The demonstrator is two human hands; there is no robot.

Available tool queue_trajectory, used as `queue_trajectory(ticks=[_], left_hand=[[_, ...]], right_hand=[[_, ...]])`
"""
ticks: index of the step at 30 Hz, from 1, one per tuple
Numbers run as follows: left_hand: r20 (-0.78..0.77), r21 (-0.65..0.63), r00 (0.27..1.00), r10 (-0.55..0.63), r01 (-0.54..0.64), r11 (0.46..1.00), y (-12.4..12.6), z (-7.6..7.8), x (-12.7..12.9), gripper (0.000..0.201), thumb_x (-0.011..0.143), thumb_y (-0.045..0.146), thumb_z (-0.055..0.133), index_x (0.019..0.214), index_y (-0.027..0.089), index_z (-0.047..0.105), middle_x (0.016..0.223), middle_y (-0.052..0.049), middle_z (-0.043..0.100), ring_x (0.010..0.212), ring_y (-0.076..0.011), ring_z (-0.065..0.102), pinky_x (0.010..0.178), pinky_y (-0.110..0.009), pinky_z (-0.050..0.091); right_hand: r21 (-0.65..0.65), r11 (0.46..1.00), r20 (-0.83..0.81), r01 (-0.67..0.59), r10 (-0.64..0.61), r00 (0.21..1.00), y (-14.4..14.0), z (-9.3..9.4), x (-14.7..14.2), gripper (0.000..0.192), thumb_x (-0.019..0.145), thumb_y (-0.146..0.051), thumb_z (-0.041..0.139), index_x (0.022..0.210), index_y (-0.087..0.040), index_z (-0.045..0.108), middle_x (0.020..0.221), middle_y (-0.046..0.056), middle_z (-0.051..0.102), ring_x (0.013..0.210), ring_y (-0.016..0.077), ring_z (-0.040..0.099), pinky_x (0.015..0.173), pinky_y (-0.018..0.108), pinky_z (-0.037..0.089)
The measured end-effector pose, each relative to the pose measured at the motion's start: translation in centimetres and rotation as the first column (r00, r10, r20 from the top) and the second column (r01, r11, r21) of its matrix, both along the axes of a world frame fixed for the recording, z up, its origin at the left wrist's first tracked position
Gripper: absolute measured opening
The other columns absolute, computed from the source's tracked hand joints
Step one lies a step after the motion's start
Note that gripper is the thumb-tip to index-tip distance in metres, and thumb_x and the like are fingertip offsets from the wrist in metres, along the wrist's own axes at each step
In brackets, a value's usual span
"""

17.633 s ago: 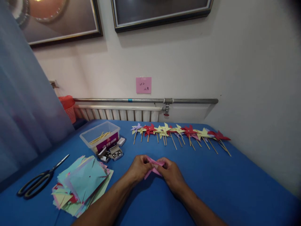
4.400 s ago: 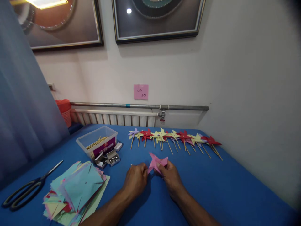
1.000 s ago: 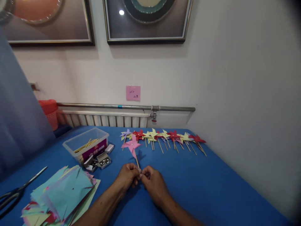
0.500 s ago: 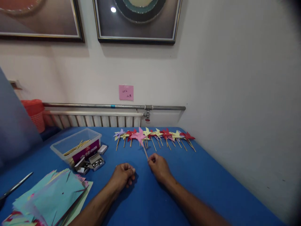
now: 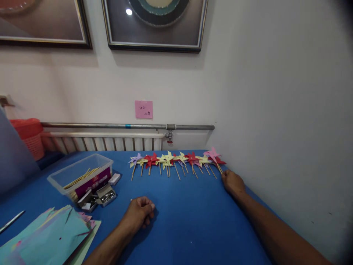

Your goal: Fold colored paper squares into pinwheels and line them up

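A pink pinwheel [image 5: 211, 153] is held by its stick in the closed fingers of the right hand [image 5: 232, 181] at the right end of the row of pinwheels [image 5: 168, 159] laid along the far edge of the blue table [image 5: 193, 221], just touching the red one there. The left hand [image 5: 140, 210] rests on the table loosely curled, and whether anything small is pinched in it cannot be told. Judged from the uncut-looking paper stack [image 5: 46, 239] and the box of sticks [image 5: 79, 176], about ten pinwheels are finished and many are left to be made.

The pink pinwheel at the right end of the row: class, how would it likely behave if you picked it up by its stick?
The pink pinwheel looks like folded paper on a thin stick, so probably very light. Its blades would likely crush or bend under a firm grip. The right hand holds only the stick end, which seems the safer place.
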State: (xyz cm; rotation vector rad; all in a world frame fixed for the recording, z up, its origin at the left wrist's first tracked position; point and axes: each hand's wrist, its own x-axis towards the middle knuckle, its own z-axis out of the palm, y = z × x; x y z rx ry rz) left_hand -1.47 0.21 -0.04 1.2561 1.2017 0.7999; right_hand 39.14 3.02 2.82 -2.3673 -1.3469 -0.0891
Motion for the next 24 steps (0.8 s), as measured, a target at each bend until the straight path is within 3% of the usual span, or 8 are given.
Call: queue_trajectory(ticks=[9, 18, 21, 24], left_hand=[[-0.033, 0.007, 0.999, -0.014, 0.014, 1.000, -0.2, 0.5, 0.0, 0.035, 0.061, 0.050, 0.068, 0.066, 0.019, 0.053, 0.054, 0.002, 0.059, 0.039, -0.0084, 0.046, 0.037, -0.020, 0.031], [-0.012, 0.013, 1.000, -0.016, 0.016, 1.000, 0.0, 0.0, -0.1, 0.039, 0.060, 0.054, 0.071, 0.065, 0.018, 0.054, 0.052, 0.001, 0.058, 0.037, -0.0080, 0.045, 0.037, -0.020, 0.031], [-0.030, 0.017, 1.000, -0.010, 0.011, 1.000, 0.0, -0.2, -0.1, 0.040, 0.060, 0.054, 0.071, 0.063, 0.018, 0.054, 0.050, 0.002, 0.056, 0.036, -0.0076, 0.043, 0.036, -0.020, 0.030], [-0.037, 0.030, 0.999, -0.012, 0.013, 0.999, 0.1, -0.4, -0.2, 0.038, 0.063, 0.053, 0.070, 0.064, 0.018, 0.054, 0.050, 0.003, 0.056, 0.036, -0.0073, 0.042, 0.037, -0.020, 0.030]], right_hand=[[-0.071, 0.997, 0.046, 0.035, -0.032, 0.998, -0.1, -0.6, -1.0, 0.029, 0.096, -0.024, 0.043, 0.103, -0.014, 0.070, 0.100, 0.017, 0.075, 0.092, 0.0265, 0.069, 0.067, 0.030, 0.038], [0.081, 0.997, 0.060, 0.006, -0.011, 0.998, -1.2, -0.2, -2.4, 0.026, 0.097, -0.023, 0.042, 0.099, -0.010, 0.065, 0.102, 0.021, 0.069, 0.095, 0.0305, 0.065, 0.073, 0.034, 0.040], [0.159, 0.981, 0.065, -0.110, 0.101, 0.993, -2.2, 0.3, -5.2, 0.026, 0.099, -0.024, 0.037, 0.097, -0.015, 0.062, 0.101, 0.019, 0.067, 0.094, 0.0291, 0.063, 0.074, 0.034, 0.040], [0.184, 0.911, 0.074, -0.368, 0.361, 0.930, -3.8, 0.6, -11.3, 0.025, 0.100, -0.026, 0.041, 0.085, -0.021, 0.059, 0.090, 0.010, 0.067, 0.084, 0.0231, 0.062, 0.074, 0.031, 0.041]])
